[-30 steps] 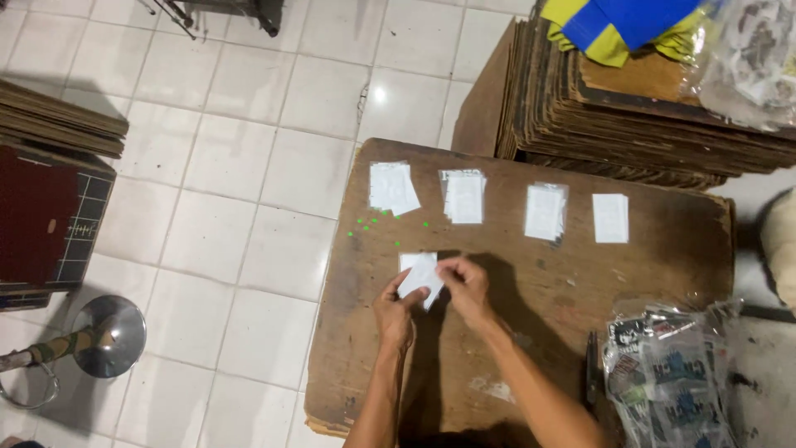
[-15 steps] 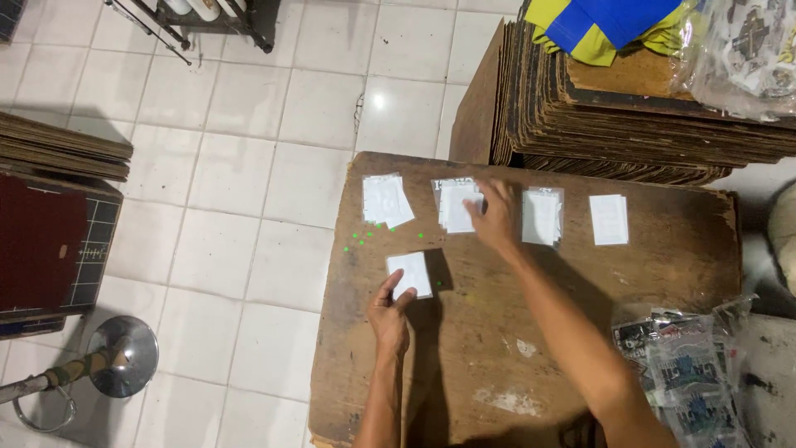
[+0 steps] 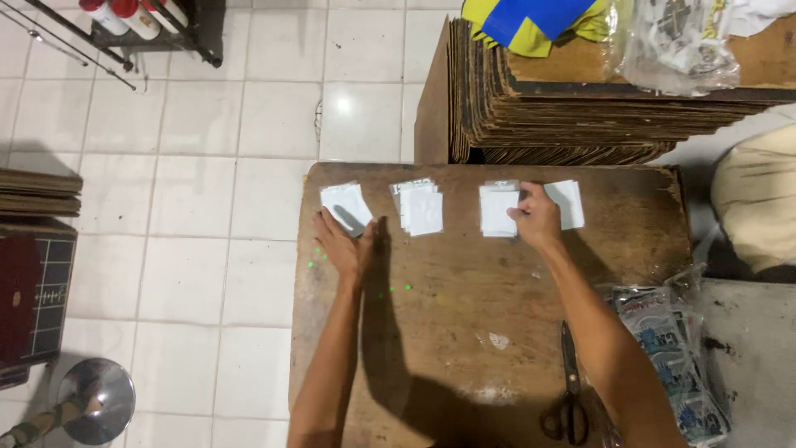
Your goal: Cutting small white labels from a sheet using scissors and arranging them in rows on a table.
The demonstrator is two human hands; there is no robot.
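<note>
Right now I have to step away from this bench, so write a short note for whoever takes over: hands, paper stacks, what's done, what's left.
Left hand: flat on the table, fingers on the leftmost paper stack.
Right hand: fingertips on the third paper stack, beside the fourth paper stack.
Second paper stack lies untouched between the hands.
Done: four white stacks laid in a row along the far edge of the wooden table.
Left: cannot tell from this view.
Scissors lie near the right forearm.

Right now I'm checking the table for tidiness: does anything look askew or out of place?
Mostly tidy. The leftmost paper stack, under the left hand, sits tilted against the straighter stacks beside it. Small green specks are scattered on the wooden table.
</note>
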